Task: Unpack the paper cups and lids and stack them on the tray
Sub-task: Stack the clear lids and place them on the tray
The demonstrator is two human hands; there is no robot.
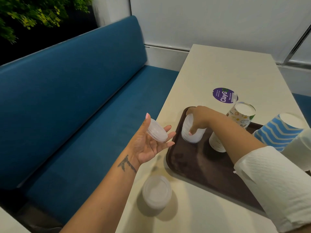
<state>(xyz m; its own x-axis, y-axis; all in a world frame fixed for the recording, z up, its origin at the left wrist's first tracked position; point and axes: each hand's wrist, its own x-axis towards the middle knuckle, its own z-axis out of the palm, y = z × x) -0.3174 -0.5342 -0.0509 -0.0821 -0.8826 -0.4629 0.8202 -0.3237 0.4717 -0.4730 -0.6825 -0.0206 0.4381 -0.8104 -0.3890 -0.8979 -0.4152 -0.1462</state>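
While my left hand [149, 143] hovers palm-up just off the table's [227, 73] near-left edge, I count what I have in view. Its fingers are spread and only lightly curled, thumb up, cradling one small stack of clear lids [157, 130] between thumb and fingertips. My right hand [199, 117] reaches across the brown tray [202, 172] and grips from above a taller stack of clear lids [191, 132] that stands in the tray's far-left corner, thumb pressed against its side. A third bundle of lids [156, 193] sits on the table in front of the tray, apart from it; it is blurred, so I cannot tell whether it is wrapped.

Cups come in three stacks. One white stack [216, 143] stands upside down on the tray, just beside my right forearm. One stack printed with cartoon doodles [241, 115] stands at the tray's far edge, and one blue-and-white zigzag stack [279, 130] sits to its right, partly behind my white sleeve [276, 185].

One purple oval sticker [224, 95] lies on the table beyond the tray; I read "ClayGo" on it, the smaller lines being illegible.
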